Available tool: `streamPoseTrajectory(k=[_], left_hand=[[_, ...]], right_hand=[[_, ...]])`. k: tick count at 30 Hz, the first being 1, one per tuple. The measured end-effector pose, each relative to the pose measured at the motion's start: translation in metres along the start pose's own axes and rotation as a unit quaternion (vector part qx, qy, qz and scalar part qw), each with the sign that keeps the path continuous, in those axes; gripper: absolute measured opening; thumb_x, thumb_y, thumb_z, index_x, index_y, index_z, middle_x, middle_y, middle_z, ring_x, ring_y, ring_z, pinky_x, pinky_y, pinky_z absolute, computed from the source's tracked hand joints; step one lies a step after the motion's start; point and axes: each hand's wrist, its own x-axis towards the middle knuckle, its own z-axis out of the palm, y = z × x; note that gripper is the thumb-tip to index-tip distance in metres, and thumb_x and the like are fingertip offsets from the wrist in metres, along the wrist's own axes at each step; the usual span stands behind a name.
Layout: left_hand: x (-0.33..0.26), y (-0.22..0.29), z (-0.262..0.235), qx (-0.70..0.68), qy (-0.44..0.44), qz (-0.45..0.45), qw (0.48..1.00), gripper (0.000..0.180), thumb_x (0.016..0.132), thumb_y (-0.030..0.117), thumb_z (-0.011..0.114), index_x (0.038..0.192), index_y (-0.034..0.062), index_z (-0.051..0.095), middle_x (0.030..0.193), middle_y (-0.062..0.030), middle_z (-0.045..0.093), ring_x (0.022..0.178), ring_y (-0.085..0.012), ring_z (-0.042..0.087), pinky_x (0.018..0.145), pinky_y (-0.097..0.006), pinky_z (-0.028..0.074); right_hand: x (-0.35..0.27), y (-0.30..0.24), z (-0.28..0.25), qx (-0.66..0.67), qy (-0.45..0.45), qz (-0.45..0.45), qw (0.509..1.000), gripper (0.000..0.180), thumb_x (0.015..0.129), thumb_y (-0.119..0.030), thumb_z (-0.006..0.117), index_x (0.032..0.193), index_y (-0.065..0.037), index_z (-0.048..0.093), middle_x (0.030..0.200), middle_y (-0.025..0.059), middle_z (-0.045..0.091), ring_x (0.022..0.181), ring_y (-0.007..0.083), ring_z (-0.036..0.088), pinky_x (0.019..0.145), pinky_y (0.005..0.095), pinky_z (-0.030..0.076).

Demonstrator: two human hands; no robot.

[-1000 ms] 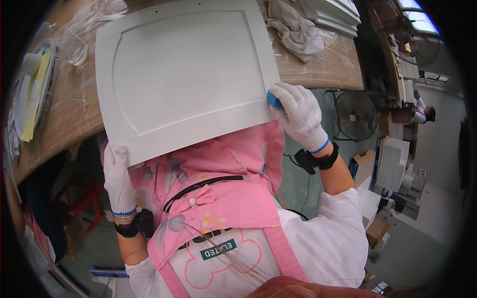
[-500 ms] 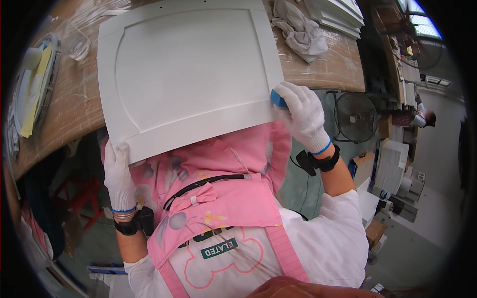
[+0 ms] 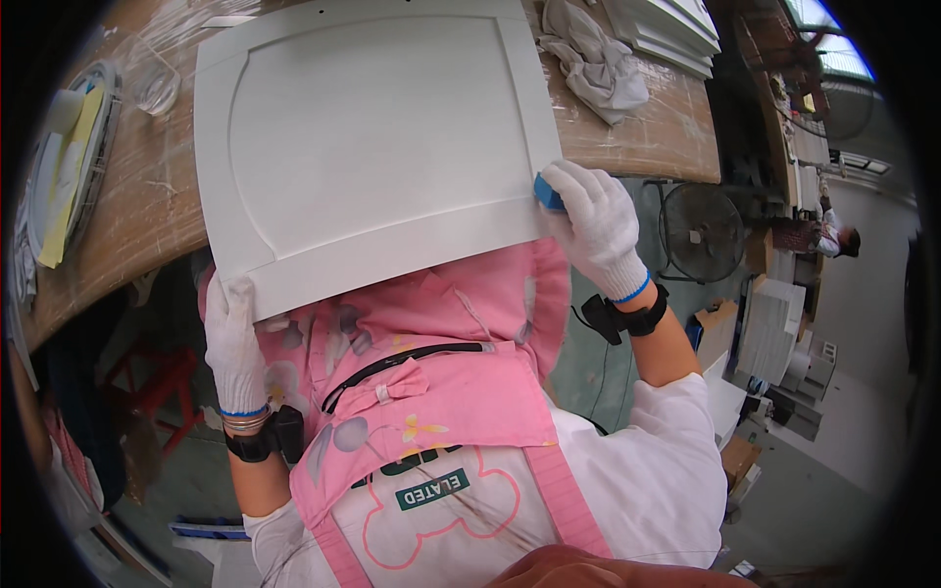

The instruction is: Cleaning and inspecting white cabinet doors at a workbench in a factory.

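Note:
A white panel with a raised frame and a curved inner edge (image 3: 382,127) rests on the table and juts out over my lap. My left hand (image 3: 233,328), in a white knitted glove, grips the panel's near left corner, its thumb on top and the other fingers partly hidden underneath. At the right edge, near the corner, my gloved right hand (image 3: 594,220) holds a small blue block (image 3: 549,193) against the panel's side. Most of the block is covered by the fingers.
The brown table (image 3: 647,147) is wrapped in clear film. On it lie a crumpled grey-white cloth (image 3: 598,69), stacked white panels (image 3: 667,29), a clear cup (image 3: 155,93) and a round tray (image 3: 96,181) with yellow paper. A floor fan (image 3: 701,233) stands right; another person (image 3: 828,235) is farther off.
The panel and both hands keep nearly the same places, with only a very slight shift in the picture. My right hand still has the blue block at the panel's edge.

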Motion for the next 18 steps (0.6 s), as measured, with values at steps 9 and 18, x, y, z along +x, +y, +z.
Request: streamPoseTrajectory(k=[9,18], left_hand=[[-0.0002,-0.0011,0.0008,-0.023,-0.001,0.001,1.0,0.056,0.101,0.042,0.049,0.137,-0.0003,0.043,0.098,-0.0104,0.066,0.065,-0.0127,0.064,0.051,-0.023,0.055],[-0.0004,0.001,0.0032,-0.038,0.008,-0.005,0.999,0.048,0.102,0.041,0.048,0.13,0.0014,0.049,0.085,-0.0063,0.063,0.062,-0.011,0.059,0.05,-0.023,0.051]], right_hand=[[0.0013,-0.0026,-0.0043,0.051,0.014,0.021,0.998,0.045,0.072,-0.004,0.071,0.114,-0.008,0.056,0.105,0.0109,0.064,0.085,0.0294,0.061,0.076,0.0389,0.049],[-0.0019,-0.0023,-0.0074,0.017,-0.003,0.005,1.0,0.046,0.071,-0.006,0.071,0.115,-0.007,0.056,0.106,0.0108,0.064,0.086,0.0291,0.062,0.076,0.0395,0.049]])
